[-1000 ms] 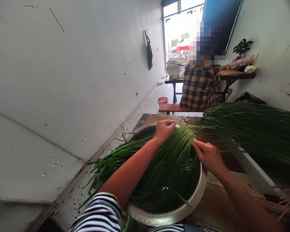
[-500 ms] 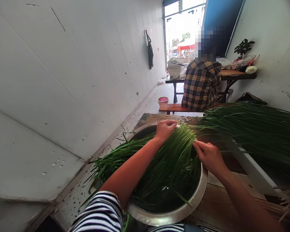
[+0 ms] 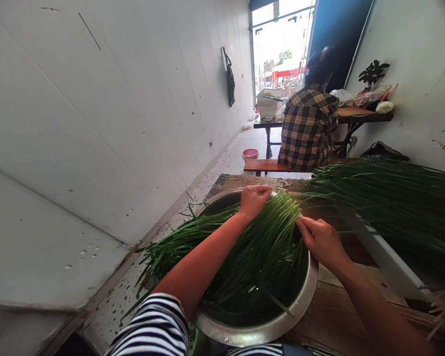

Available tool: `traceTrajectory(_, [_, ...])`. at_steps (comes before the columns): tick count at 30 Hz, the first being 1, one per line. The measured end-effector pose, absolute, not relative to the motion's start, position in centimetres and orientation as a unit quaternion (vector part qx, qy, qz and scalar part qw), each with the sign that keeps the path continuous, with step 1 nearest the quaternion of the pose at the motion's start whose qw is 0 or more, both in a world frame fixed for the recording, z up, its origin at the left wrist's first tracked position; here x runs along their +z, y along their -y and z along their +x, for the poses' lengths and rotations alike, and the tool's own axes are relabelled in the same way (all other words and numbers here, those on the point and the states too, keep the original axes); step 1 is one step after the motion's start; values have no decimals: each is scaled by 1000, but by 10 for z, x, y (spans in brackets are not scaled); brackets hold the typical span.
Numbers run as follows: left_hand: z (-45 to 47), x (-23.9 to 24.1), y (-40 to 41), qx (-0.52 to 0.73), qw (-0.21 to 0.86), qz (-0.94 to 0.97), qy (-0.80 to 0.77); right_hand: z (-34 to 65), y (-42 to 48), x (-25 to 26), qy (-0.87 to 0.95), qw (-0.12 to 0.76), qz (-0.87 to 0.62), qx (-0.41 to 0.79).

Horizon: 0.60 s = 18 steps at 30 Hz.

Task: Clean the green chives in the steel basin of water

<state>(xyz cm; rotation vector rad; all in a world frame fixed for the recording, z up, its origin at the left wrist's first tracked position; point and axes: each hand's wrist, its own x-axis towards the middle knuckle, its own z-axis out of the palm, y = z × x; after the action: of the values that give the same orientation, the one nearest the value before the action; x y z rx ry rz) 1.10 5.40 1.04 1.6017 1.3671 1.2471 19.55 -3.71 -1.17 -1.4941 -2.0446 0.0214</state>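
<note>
Long green garlic chives (image 3: 267, 237) lie in a metal basin (image 3: 307, 302), pale cut ends bunched at the far right rim. My left hand (image 3: 255, 201) reaches across them, thumb and fingers pinched closed at the left side of the pale ends. On the right side of those ends, my right hand (image 3: 322, 241) pinches the edge of the bunch between thumb and fingers. Exactly which stems each hand holds is hard to make out. Leaves trail over the basin's left rim. Something wet glints low inside the basin.
To the right, a large pile of garlic chives (image 3: 393, 198) lies over a white-edged container (image 3: 393, 257). The basin rests on a wooden surface (image 3: 330, 311). Ahead, a person in a plaid shirt (image 3: 307, 128) sits on a bench (image 3: 265, 165). A white wall (image 3: 114, 123) runs along the left.
</note>
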Motion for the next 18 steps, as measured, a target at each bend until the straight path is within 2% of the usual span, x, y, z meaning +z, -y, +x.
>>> traceTrajectory(18, [13,14,-53,488,369,598,-518,196,38,-10,773,284,-566,26])
